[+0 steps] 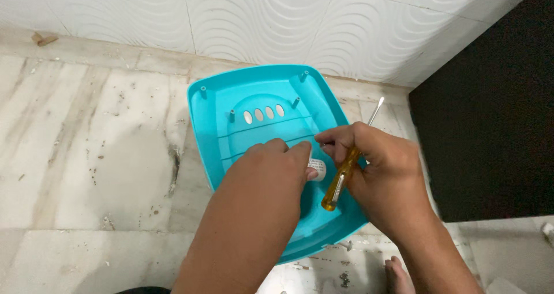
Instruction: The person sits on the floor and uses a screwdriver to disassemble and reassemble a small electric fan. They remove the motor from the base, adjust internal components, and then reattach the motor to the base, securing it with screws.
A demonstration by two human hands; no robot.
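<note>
Head view: left hand (276, 166) pinches a small white piece (317, 169) over the turquoise seat (254, 98); right hand (378, 167) grips a yellow screwdriver (339, 181), which might slip and scratch plastic.

Bright, even light; soft shadows, sharp focus.

Glossy, smooth turquoise plastic for the moulded seat shell (254, 106). Translucent amber plastic on the screwdriver handle (340, 178), bare shiny metal on its shaft (375, 110). Polished but scuffed, dirt-speckled marble for the floor (86, 155). Matt white wall panels (259, 17) with embossed wavy relief. Flat matt black panel (490, 126) at right.
</note>
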